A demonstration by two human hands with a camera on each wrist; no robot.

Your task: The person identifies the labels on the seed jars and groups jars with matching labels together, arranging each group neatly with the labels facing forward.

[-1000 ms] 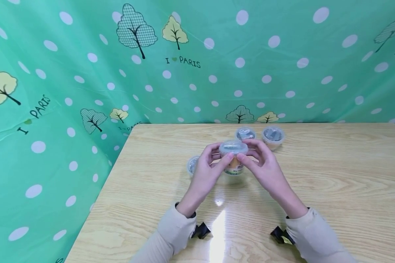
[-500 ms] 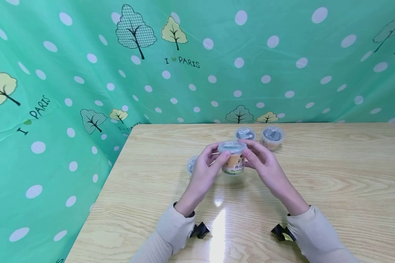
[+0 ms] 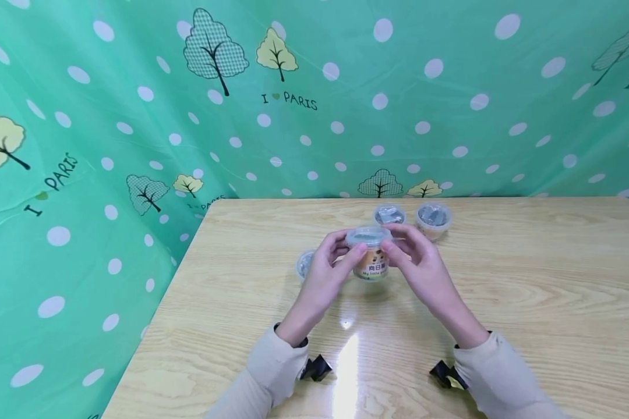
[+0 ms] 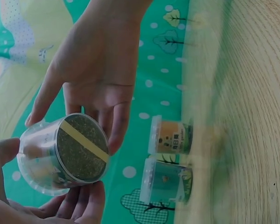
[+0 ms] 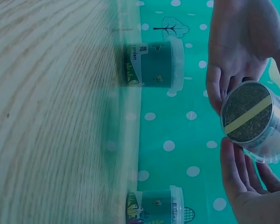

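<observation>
Both hands hold up one clear plastic planting cup (image 3: pixel 371 265) above the table, upright, its printed orange label facing the head camera. A clear lid (image 3: pixel 368 235) covers its top. My left hand (image 3: pixel 329 273) grips the left side, thumb at the front below the rim. On the other side, my right hand (image 3: pixel 421 270) has its thumb and fingers around the upper edge. From below, the left wrist view shows the cup's dark, soil-like bottom (image 4: pixel 74 154) with a pale yellow strip (image 4: pixel 86 142) across it. The right wrist view shows the same bottom (image 5: pixel 242 123).
Two similar lidded cups, one left (image 3: pixel 389 214) and one right (image 3: pixel 434 220), stand near the table's back edge. Another cup (image 3: pixel 304 263) is partly hidden behind my left hand. A green dotted curtain (image 3: pixel 293 145) hangs behind and left of the wooden table (image 3: pixel 545 291).
The held cup has turned slightly, bringing more of its label lettering to the front. My right thumb shifted off toward the side, then came back onto the front. The other cups stay put.
</observation>
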